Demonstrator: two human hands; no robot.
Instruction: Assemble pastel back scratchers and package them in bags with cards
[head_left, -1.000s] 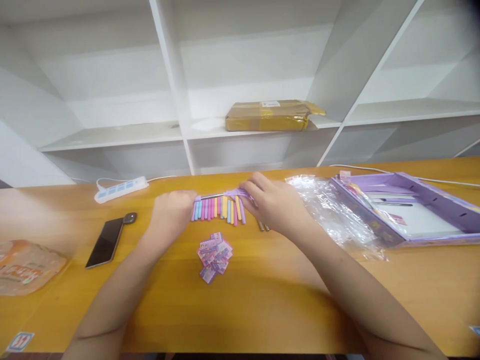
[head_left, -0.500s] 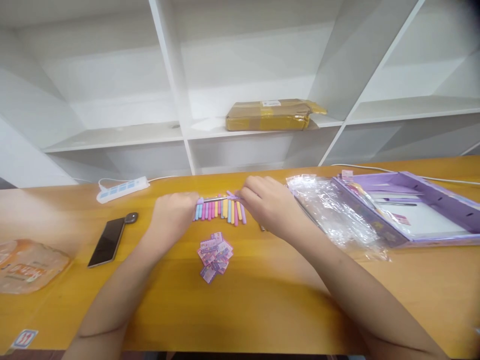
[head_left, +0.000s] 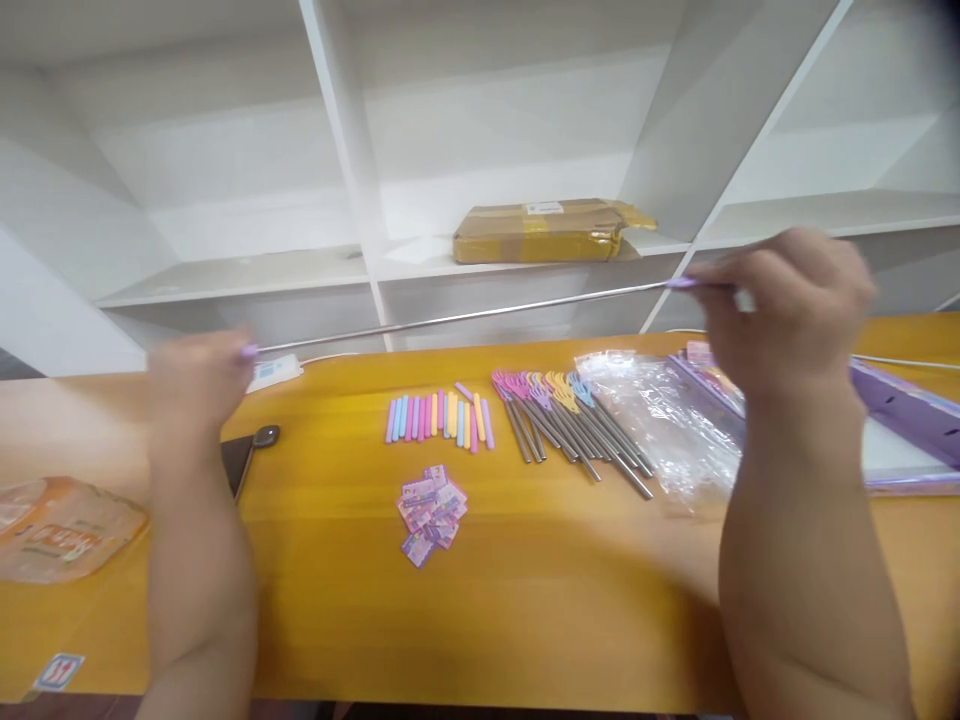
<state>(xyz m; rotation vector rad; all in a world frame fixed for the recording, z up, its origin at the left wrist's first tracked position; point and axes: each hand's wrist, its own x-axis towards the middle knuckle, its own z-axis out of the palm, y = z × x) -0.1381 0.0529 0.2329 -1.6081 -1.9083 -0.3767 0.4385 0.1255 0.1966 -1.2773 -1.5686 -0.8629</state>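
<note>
A telescopic back scratcher point(head_left: 465, 317) is pulled out long above the table, its thin metal rod slanting up to the right. My left hand point(head_left: 196, 385) is closed around its purple grip end. At the other end, the fingers of my right hand point(head_left: 795, 305) pinch the purple head, mostly hidden by them. Below lies a row of coloured grip tubes point(head_left: 439, 418) in pink, purple, blue and yellow. Beside it, several metal back scratchers point(head_left: 574, 425) with coloured claw heads are fanned out. Small pink-purple cards point(head_left: 433, 510) form a loose pile nearer me.
Clear plastic bags point(head_left: 660, 430) and a purple box point(head_left: 911, 415) lie at the right. On the left are a phone point(head_left: 237, 462), a mouse point(head_left: 266, 436), a power strip point(head_left: 274, 372) and an orange bag point(head_left: 67, 530). A taped carton point(head_left: 540, 235) rests on the shelf behind.
My hands have moved far apart and up, the right one higher. The back scratcher between them has been drawn out from short to long. The fanned back scratchers are now uncovered.
</note>
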